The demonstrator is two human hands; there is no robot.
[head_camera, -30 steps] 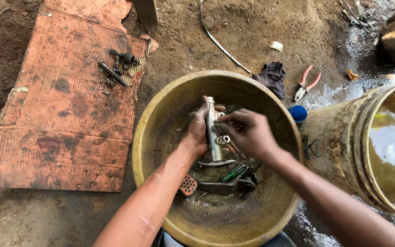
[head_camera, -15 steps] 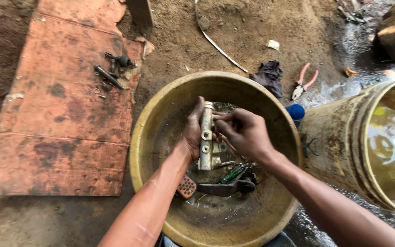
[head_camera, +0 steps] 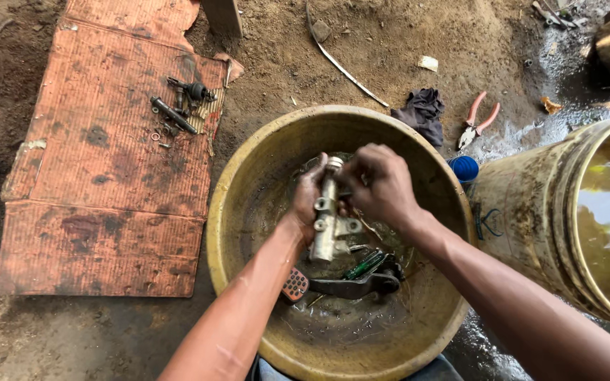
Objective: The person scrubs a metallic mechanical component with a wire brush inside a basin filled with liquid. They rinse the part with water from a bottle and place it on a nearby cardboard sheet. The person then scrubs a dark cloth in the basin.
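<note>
My left hand (head_camera: 306, 201) grips a silver metal cylinder part (head_camera: 327, 226), held upright over a dirty yellow basin (head_camera: 248, 176). My right hand (head_camera: 379, 185) is closed around the part's upper end, fingers against it. In the shallow liquid at the basin's bottom lie a dark metal pedal lever with an orange pad (head_camera: 333, 286) and a green-handled tool (head_camera: 365, 265).
A worn red cardboard sheet (head_camera: 100, 190) lies left with bolts and small dark parts (head_camera: 181, 106) on it. Red-handled pliers (head_camera: 478, 120), a dark rag (head_camera: 423, 113) and a blue cap (head_camera: 464, 168) lie beyond the basin. A bucket of liquid (head_camera: 573, 212) stands right.
The metal part has tilted slightly and shifted in my hands; my right hand has moved from its side up to its top end.
</note>
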